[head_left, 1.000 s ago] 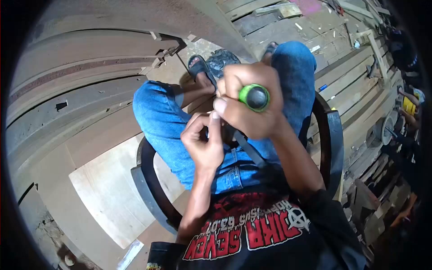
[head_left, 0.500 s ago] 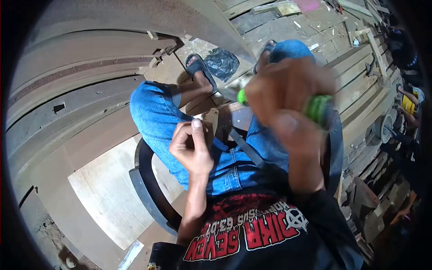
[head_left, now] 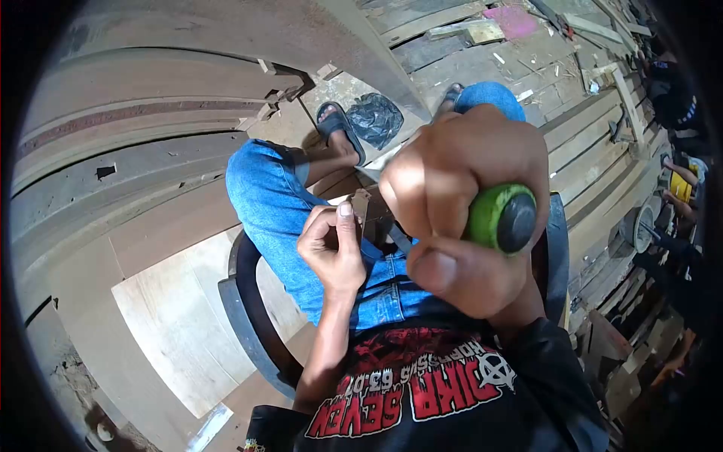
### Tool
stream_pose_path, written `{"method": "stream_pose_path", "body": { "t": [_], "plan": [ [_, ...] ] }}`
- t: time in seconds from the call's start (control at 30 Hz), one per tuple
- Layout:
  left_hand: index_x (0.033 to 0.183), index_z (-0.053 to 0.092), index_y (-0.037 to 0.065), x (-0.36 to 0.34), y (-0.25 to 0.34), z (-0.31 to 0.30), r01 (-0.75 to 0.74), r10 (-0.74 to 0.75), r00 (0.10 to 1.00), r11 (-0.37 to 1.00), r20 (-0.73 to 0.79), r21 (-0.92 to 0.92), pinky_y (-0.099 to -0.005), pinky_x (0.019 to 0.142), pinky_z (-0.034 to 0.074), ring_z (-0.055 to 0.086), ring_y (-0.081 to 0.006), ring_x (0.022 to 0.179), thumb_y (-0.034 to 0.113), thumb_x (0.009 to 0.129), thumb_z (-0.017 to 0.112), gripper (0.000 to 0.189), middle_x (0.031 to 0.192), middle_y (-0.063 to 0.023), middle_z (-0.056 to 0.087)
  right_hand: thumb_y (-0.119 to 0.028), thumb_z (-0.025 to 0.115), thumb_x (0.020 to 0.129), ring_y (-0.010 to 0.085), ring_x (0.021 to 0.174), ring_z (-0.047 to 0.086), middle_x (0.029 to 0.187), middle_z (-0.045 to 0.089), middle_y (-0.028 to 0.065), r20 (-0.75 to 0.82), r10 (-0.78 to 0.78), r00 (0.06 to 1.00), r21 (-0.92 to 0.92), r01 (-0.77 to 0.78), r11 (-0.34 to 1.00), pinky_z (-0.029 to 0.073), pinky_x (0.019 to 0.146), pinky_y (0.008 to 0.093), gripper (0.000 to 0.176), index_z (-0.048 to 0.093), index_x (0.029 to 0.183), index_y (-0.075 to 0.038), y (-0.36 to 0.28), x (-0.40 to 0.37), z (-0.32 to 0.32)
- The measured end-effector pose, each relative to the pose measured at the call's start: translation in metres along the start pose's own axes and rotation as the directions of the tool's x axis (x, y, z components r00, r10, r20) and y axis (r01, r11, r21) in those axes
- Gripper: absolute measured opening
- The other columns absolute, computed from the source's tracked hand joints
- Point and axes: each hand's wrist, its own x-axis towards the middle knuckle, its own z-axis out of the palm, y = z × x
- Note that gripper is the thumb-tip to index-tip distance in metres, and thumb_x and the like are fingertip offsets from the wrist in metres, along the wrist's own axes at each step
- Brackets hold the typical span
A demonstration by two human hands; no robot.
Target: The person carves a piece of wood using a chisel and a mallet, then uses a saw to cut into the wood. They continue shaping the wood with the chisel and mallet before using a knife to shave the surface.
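Note:
My right hand (head_left: 471, 162) is raised close to the camera, its fingers wrapped round the green handle (head_left: 489, 215) of a tool. The handle's black butt end (head_left: 517, 224) points toward me; the tool's working end is hidden behind the fist. Lower and to the left, my left hand (head_left: 331, 245) is closed, thumb up, at a small brown piece of wood (head_left: 363, 203). Its fingers appear to grip the edge of that wood, between my thighs in jeans (head_left: 267, 196).
A dark curved chair arm (head_left: 252, 324) rises at my left side. Large wooden boards (head_left: 181, 324) lie to the left. A black plastic bag (head_left: 374, 120) is by my sandalled foot (head_left: 339, 128). Planks (head_left: 602, 166) cover the floor at right, with people (head_left: 681, 177) beyond.
My right hand has come up closer to the camera, and the handle's butt end has turned toward me. The left hand stays at the wood, shifted slightly right in view.

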Motion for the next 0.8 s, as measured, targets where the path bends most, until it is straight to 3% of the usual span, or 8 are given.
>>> {"method": "stream_pose_path", "body": {
  "t": [0.1,0.23,0.3,0.37,0.4,0.5,0.63,0.8],
  "plan": [
    [0.074,0.065,-0.005,0.0,-0.009,-0.002,-0.029,0.028,0.999,0.999,-0.034,-0.044,-0.0278,0.064,0.043,0.055,-0.0116,0.07,0.005,0.096,0.07,0.025,0.074,-0.006,0.063,-0.007,0.07,0.077,0.0131,0.048,0.042,0.056,0.046,0.0031,0.103,0.115,0.988,-0.359,-0.07,0.931,0.032,0.048,0.0282,0.034,0.04,0.06,-0.007,0.072,-0.041,-0.018],
    [0.077,0.062,-0.005,-0.002,-0.005,-0.006,-0.024,0.024,0.999,1.0,0.025,-0.002,-0.0276,0.064,0.039,0.049,-0.0081,0.074,0.012,0.099,0.066,0.028,0.078,-0.0012,0.058,-0.007,0.069,0.074,0.0134,0.047,0.04,0.054,0.041,0.0008,-0.002,0.263,0.965,-0.126,-0.261,0.957,0.032,0.048,0.0316,0.033,0.039,0.061,-0.01,0.084,-0.048,-0.019],
    [0.071,0.063,-0.004,-0.001,-0.013,-0.004,-0.008,0.002,0.999,0.995,-0.052,-0.103,-0.0283,0.063,0.042,0.054,-0.011,0.069,0.003,0.096,0.068,0.027,0.073,-0.0055,0.062,-0.007,0.071,0.075,0.0092,0.047,0.037,0.053,0.039,-0.001,0.057,0.031,0.998,-0.21,-0.018,0.977,0.028,0.045,0.0296,0.036,0.039,0.061,-0.009,0.059,-0.028,-0.02],
    [0.071,0.063,-0.004,-0.002,-0.005,-0.006,-0.048,0.05,0.998,0.996,-0.033,0.072,-0.0285,0.062,0.041,0.053,-0.0102,0.068,0.002,0.097,0.068,0.027,0.073,-0.0052,0.062,-0.009,0.072,0.075,0.0076,0.046,0.035,0.053,0.038,-0.0019,0.007,0.096,0.995,-0.073,-0.095,0.993,0.025,0.044,0.029,0.037,0.038,0.061,-0.009,0.02,-0.013,-0.011],
    [0.072,0.063,-0.004,-0.002,-0.018,-0.003,0.045,-0.048,0.998,0.996,-0.038,-0.077,-0.0286,0.062,0.041,0.052,-0.0103,0.068,0.003,0.097,0.068,0.026,0.073,-0.0051,0.062,-0.009,0.072,0.075,0.0075,0.047,0.035,0.053,0.038,-0.002,-0.009,0.165,0.986,-0.048,-0.165,0.985,0.025,0.044,0.0289,0.038,0.037,0.061,-0.009,0.003,-0.011,-0.008],
    [0.073,0.063,-0.004,0.0,-0.012,-0.007,-0.074,0.074,0.997,0.997,0.018,0.018,-0.0284,0.061,0.04,0.052,-0.0105,0.068,0.003,0.096,0.069,0.025,0.073,-0.0048,0.061,-0.01,0.069,0.074,0.0096,0.048,0.037,0.054,0.039,0.0,0.069,0.068,0.995,-0.191,-0.053,0.98,0.027,0.047,0.0301,0.034,0.038,0.06,-0.009,0.042,-0.026,-0.009],
    [0.076,0.061,-0.005,-0.001,-0.006,-0.005,0.0,0.0,1.0,1.0,0.02,0.005,-0.027,0.068,0.041,0.051,-0.0092,0.076,0.005,0.09,0.066,0.018,0.079,-0.0022,0.059,-0.008,0.068,0.071,0.0137,0.047,0.04,0.055,0.04,0.0017,0.012,0.223,0.975,-0.097,-0.221,0.97,0.03,0.048,0.0316,0.031,0.038,0.061,-0.008,0.092,-0.058,-0.013],
    [0.072,0.064,-0.004,0.0,-0.003,-0.005,0.064,-0.064,0.998,0.997,-0.017,-0.031,-0.0285,0.063,0.042,0.054,-0.0109,0.069,0.006,0.097,0.069,0.028,0.073,-0.006,0.063,-0.002,0.069,0.07,0.0157,0.047,0.046,0.056,0.047,0.0012,0.086,0.056,0.995,-0.066,-0.05,0.997,0.035,0.047,0.0289,0.027,0.044,0.06,-0.008,0.022,-0.017,-0.01]
  ]
}}
